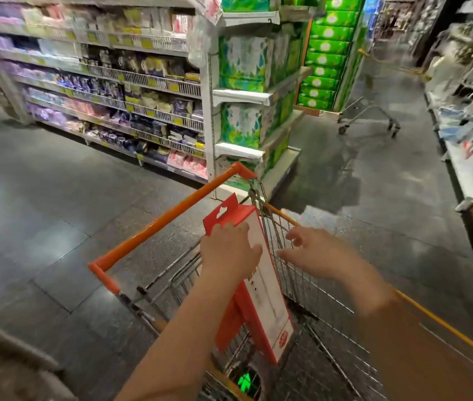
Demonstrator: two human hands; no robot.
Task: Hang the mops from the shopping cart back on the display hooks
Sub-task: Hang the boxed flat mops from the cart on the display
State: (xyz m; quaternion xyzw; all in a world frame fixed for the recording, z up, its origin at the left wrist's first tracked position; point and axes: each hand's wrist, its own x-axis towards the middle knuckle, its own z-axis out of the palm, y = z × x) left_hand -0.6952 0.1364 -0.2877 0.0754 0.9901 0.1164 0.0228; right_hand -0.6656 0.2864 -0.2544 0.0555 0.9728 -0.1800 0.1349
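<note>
Box (261, 273) handling is the step in hand: a long red-and-white mop package stands on end in the cart (310, 287), leaning against the basket's right wire wall, its hang tab uppermost. Lifting it out cleanly appears to call for a straight upward draw along the box's own axis, so the lower end clears the wire without snagging — then a second hand low on the body to steady the length before it is turned toward the hooks. Keep the punched tab free of fingers; it is the part that must meet the hook. Left hand (229, 250) lies on the upper face of the box, just below the tab, fingers curled over the near edge and closed on the package. Right hand (313, 250) hovers beside the box, over the wire wall, fingers spread apart and holding nothing — contact with the box is not evident. No display hooks can be made out; the surroundings are blurred
</note>
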